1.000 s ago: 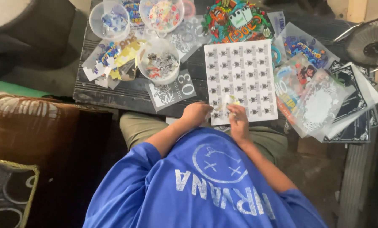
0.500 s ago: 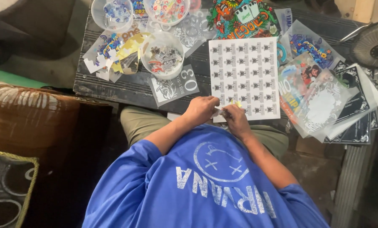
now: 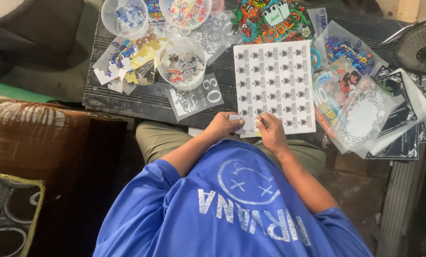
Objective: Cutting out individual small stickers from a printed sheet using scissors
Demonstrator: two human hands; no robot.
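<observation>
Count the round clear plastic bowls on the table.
3. One bowl sits at the table's top-left corner, holding bluish cutouts; a second just right of it holds colourful ones, cut off by the frame edge; the third stands below them. More may lie outside the frame.

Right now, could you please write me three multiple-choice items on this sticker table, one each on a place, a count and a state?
1. Where is the white sheet of small black stickers?
A. on the dark table, ahead of both hands
B. on the floor
C. in a bowl

2. How many clear round plastic bowls stand on the dark table?
A. one
B. three
C. six

3. What is the left hand doing?
A. resting open
B. pinching a small white piece
C. gripping the fan

Answers: 1 A, sheet lies flat there; 2 B, three bowls at upper left; 3 B, fingers close on the piece, right hand beside it.
</observation>
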